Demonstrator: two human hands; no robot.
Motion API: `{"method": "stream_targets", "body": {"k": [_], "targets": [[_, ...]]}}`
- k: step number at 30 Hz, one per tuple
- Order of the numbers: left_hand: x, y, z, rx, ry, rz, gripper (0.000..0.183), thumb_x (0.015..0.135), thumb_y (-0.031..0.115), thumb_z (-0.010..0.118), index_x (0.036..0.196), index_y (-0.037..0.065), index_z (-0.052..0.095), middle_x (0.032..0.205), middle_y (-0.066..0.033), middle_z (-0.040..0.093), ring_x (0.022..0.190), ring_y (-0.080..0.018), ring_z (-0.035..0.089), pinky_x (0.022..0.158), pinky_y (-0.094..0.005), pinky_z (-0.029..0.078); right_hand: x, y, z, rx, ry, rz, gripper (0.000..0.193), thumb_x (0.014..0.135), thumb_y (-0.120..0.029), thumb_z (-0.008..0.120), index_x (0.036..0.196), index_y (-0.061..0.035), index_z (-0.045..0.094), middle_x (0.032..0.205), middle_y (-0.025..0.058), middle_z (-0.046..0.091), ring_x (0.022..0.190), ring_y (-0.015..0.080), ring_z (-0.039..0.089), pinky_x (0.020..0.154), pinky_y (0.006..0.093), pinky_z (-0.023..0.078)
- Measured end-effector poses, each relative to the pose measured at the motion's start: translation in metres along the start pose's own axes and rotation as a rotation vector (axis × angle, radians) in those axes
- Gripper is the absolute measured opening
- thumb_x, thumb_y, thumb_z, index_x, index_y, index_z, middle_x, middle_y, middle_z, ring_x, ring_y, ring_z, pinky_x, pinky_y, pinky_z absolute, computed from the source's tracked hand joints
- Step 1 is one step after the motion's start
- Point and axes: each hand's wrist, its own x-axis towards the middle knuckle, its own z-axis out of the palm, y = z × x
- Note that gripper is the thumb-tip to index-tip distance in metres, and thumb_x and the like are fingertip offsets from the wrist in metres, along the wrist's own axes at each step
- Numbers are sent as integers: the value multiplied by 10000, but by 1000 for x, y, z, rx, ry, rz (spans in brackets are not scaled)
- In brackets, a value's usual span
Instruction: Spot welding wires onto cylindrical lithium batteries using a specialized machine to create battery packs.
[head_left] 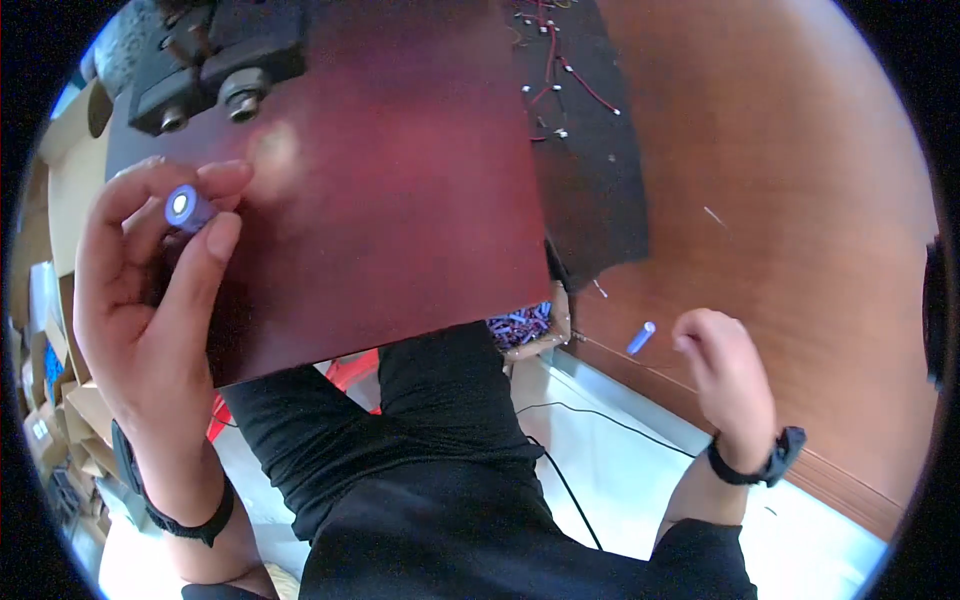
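The left hand is raised over the near left corner of the dark red board, with thumb and fingers closed around a small purple battery. Its round pale end faces up at the camera. A black band circles that wrist.

The right hand rests well apart from the left, low on the brown bench, its fingers curled loosely inward and holding nothing that can be seen. A black watch sits on its wrist. Just to the left of its fingertips a second purple battery lies tilted on the bench, near the fingers but apart from them.

Between the two hands, at the near edge of the bench, a small open box holds a heap of more purple batteries. Beyond the right hand a black mat carries thin red wires with white plugs. Beyond the left hand, at the far corner of the board, stands a black metal fixture with round knobs. Cardboard boxes are stacked to the left of the left hand.
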Motion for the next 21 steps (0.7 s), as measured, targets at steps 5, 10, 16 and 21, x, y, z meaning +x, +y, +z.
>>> {"method": "stream_targets", "body": {"k": [5, 10, 16, 21], "targets": [[4, -2, 10, 62, 24, 6, 313, 946, -82, 627, 1245, -45, 544, 1156, -187, 716, 1100, -204, 672, 997, -300, 493, 33, 19, 38, -37, 227, -3, 190, 920, -21, 640, 1106, 15, 646, 1130, 177, 659, 1065, 339, 640, 948, 403, 506], [1, -3, 2, 137, 45, 8, 309, 937, -81, 637, 1235, -48, 564, 1155, -183, 712, 1103, -216, 668, 1005, -316, 489, 168, 4, 35, 135, 481, -329, 197, 916, -51, 672, 1110, -23, 678, 1128, 128, 675, 1052, 301, 648, 902, 375, 527], [-3, 0, 0, 184, 45, -12, 294, 906, -104, 651, 1194, -58, 616, 1149, -169, 701, 1105, -223, 658, 1003, -324, 489, 259, -15, 64, -184, 363, -643, 157, 880, -146, 710, 1021, -79, 716, 1099, 86, 663, 1129, 306, 609, 971, 429, 461], [-6, 3, -5, 151, 51, 21, 315, 889, -109, 664, 1198, -64, 617, 1131, -155, 697, 1078, -212, 651, 995, -318, 480, 246, -14, 39, -259, 424, -671, 115, 905, -113, 673, 1014, -76, 673, 1120, 66, 674, 1124, 298, 615, 973, 420, 449]]}}
